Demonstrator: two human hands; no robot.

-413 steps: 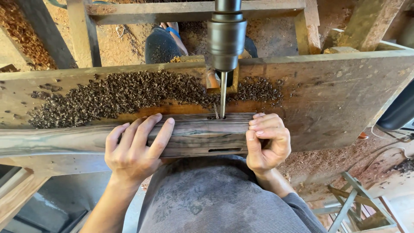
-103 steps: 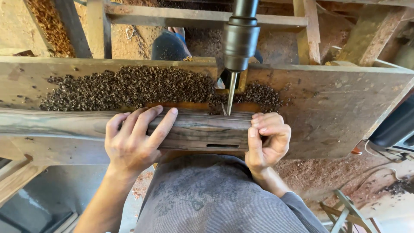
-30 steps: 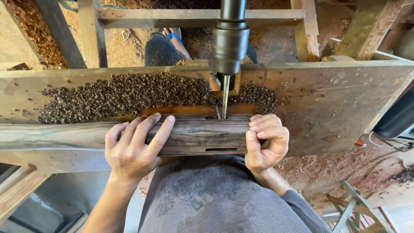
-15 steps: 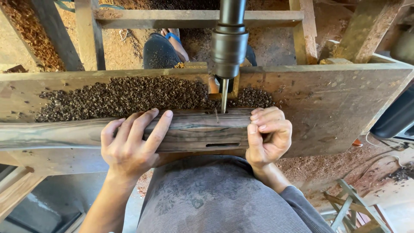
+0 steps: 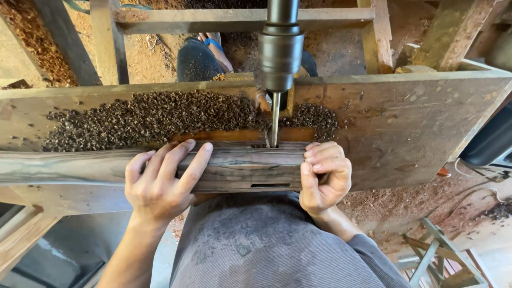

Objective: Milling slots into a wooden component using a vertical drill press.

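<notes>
The long dark wooden workpiece (image 5: 234, 168) lies flat across the near edge of the wooden machine table (image 5: 405, 122), running from the left border of the view to just past the table's middle. Its grain is streaked grey and brown. A narrow slot shows on its front face, and a second slot shows on its top face, directly under the bit.

The drill bit (image 5: 274, 120) stands vertical with its tip at the top-face slot. It hangs from a dark cylindrical metal chuck (image 5: 281, 50) above the table.

The left hand (image 5: 160, 186) lies palm-down on top of the workpiece, fingers spread and nearly straight, pressing rather than gripping. The right hand (image 5: 322, 178) is curled closed around the right end of the workpiece, fingers folded over the top edge.

A broad band of dark wood chips (image 5: 154, 114) covers the table behind the workpiece, with a smaller heap to the right of the bit. A strip of orange-brown wood (image 5: 234, 136) sits just behind the workpiece, touching it.

Beyond the table, a wooden frame (image 5: 240, 18) crosses above a sawdust-covered floor (image 5: 144, 53). The person's grey shirt (image 5: 261, 245) fills the lower centre.
</notes>
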